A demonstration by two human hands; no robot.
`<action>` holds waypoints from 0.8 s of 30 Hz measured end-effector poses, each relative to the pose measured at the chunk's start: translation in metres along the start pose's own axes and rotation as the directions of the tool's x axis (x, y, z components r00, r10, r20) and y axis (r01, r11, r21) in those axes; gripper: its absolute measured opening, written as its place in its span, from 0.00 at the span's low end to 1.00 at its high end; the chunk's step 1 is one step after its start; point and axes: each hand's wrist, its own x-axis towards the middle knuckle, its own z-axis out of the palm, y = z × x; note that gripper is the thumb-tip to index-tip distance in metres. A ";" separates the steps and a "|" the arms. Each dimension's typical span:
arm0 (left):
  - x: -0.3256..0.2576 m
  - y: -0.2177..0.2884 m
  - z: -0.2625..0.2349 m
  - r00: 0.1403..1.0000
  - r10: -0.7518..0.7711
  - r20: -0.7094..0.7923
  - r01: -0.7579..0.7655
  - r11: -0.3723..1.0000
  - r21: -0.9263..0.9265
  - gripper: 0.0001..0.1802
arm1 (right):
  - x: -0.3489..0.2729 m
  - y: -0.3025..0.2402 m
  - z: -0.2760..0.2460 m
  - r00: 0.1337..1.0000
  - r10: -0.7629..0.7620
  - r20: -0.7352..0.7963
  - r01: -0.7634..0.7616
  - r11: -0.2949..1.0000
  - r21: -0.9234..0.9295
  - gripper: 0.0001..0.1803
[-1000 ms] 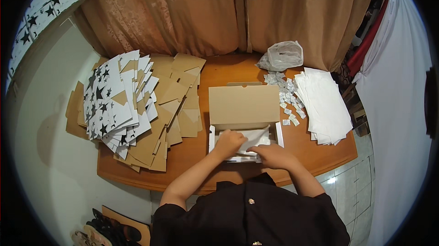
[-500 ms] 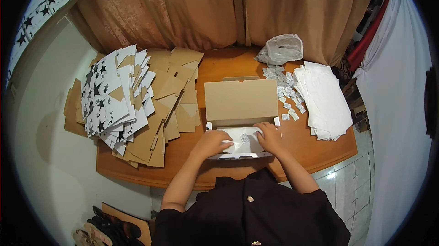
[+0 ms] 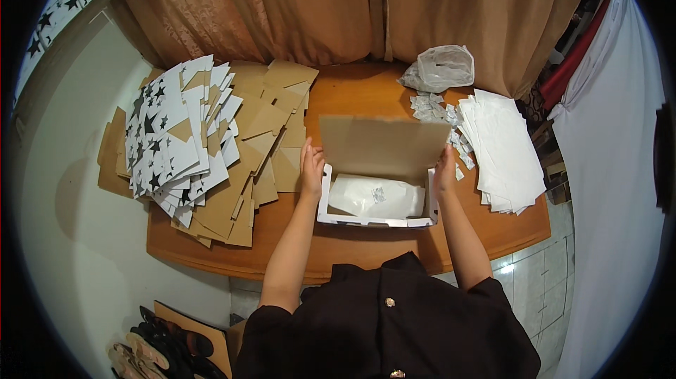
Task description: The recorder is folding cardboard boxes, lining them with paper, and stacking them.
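Note:
In front of me a cardboard box (image 3: 326, 201) stands with its brown lid (image 3: 384, 143) raised and tilted. Inside lies a white wrapped bundle (image 3: 348, 196), and a small sachet (image 3: 379, 195) rests on top of it. My left hand (image 3: 312, 166) is at the left side of the box, by the lid's edge, fingers stretched out. My right hand (image 3: 445, 168) lies along the opposite side in the same way, fingers extended. Both hands are at the lid's side edges; I cannot tell how firmly they touch.
Flattened boxes with black stars on white (image 3: 165, 133) and plain brown sides (image 3: 264, 140) are piled on the left. To the right are a stack of white sheets (image 3: 500, 154), scattered sachets (image 3: 428, 106) and a clear plastic bag (image 3: 447, 69). Curtains hang behind the wooden table (image 3: 345, 90).
Both hands have left the wrapped bundle inside the box and moved outward and up to the box's two sides. The lid now leans further forward over the box.

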 end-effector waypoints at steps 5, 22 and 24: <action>-0.021 0.014 -0.012 0.892 0.414 0.184 -0.447 0.870 0.207 0.31 | -0.032 -0.035 0.015 0.976 -0.187 0.108 0.188 0.982 0.000 0.23; -0.144 -0.064 -0.034 0.408 0.598 0.690 -0.791 -0.145 0.594 0.10 | -0.165 -0.074 0.039 0.812 -0.142 0.565 0.581 0.119 -0.805 0.22; -0.146 -0.071 -0.037 0.400 0.630 0.666 -0.778 -0.151 0.610 0.11 | -0.167 -0.068 0.043 0.811 -0.092 0.577 0.583 0.062 -0.810 0.23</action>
